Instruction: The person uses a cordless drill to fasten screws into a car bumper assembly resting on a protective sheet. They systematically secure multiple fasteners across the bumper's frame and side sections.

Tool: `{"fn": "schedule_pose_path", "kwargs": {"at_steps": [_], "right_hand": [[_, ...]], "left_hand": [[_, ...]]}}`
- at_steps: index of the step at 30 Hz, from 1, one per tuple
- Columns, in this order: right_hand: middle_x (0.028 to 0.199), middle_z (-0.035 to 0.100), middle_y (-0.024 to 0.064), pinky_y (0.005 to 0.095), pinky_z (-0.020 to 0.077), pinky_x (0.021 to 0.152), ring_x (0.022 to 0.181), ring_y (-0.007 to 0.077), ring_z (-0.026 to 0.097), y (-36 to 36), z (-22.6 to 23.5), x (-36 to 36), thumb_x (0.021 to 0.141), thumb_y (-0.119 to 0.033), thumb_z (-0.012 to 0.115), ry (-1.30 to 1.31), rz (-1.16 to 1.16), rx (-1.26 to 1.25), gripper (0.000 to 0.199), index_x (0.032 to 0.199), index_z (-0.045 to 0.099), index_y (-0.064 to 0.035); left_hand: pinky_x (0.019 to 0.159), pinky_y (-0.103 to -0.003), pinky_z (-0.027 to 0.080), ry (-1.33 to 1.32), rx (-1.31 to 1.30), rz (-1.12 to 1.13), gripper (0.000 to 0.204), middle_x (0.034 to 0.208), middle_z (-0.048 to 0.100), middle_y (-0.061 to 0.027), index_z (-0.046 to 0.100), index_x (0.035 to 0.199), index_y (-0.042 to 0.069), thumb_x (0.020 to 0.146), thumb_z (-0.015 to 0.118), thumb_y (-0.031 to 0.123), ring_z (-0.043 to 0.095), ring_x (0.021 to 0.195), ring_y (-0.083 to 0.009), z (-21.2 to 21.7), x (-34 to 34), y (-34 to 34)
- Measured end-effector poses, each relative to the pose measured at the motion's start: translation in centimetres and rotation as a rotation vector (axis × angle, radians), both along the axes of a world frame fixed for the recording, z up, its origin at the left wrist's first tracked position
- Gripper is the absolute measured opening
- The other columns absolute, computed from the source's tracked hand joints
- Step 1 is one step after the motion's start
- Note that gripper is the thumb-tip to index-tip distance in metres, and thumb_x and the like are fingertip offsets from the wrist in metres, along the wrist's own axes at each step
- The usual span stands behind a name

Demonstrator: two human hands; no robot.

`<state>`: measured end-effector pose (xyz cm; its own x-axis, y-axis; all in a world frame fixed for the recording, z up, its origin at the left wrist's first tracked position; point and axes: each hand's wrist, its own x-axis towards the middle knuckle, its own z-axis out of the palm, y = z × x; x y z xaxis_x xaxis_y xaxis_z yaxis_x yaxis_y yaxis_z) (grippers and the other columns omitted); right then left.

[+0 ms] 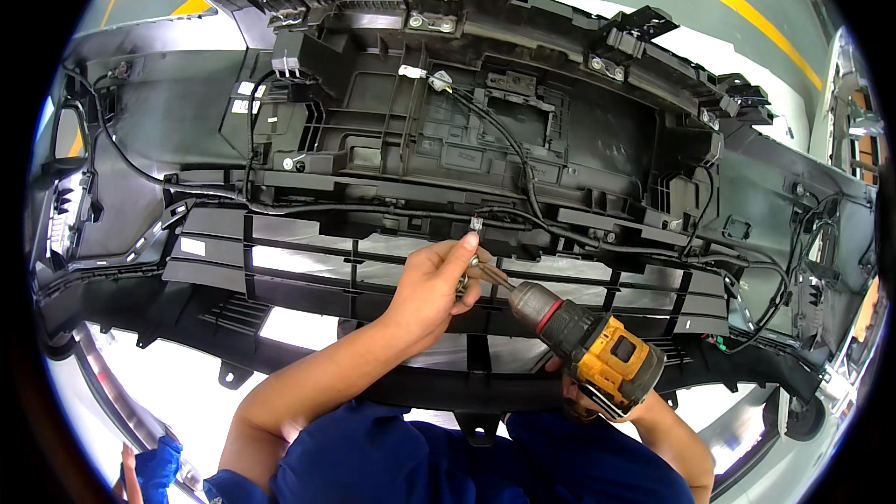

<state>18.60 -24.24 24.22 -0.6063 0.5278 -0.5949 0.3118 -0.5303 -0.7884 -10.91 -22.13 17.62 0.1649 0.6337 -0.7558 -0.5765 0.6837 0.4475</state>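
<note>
Cordless drill (611, 359), yellow and black: we grip it in the right hand (581, 396), bit reaching the left hand (437, 287). Small metal fasteners (461, 286): we keep them in the left hand's curled fingers. Car bumper (644, 135), black, inner side showing: beneath both hands, wiring harness (373, 212) along it.

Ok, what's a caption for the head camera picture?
Right hand holding yellow-black drill, left hand holding small metal pieces, over a black plastic panel.
</note>
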Motion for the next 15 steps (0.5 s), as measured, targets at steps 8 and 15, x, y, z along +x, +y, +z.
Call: {"fn": "schedule_pose_path", "kwargs": {"at_steps": [8,15], "right_hand": [[0.119,0.07,0.0105,0.0304,0.0556,0.086,0.102,0.0203,0.07,-0.9,0.0,1.4,0.082,-0.003,0.077,-0.009,-0.168,-0.274,0.043,0.124,0.067,-0.0063],[0.106,0.072,0.0194,0.038,0.0599,0.082,0.092,0.0322,0.074,2.0,-0.9,1.8,0.072,-0.019,0.085,0.019,0.278,0.602,0.051,0.115,0.068,0.003]], "left_hand": [[0.048,-0.024,0.032,-0.065,-0.004,0.003,0.036,0.083,0.067,-0.0139,0.061,0.097,-0.002,0.106,0.054,0.032,0.045,0.057,-0.0098,-0.7,1.1,0.1],[0.048,-0.023,0.03,-0.072,-0.084,-0.017,0.035,0.09,0.066,-0.0166,0.056,0.097,-0.001,0.103,0.061,0.034,0.043,0.056,-0.0089,-0.1,1.3,0.7]]}}
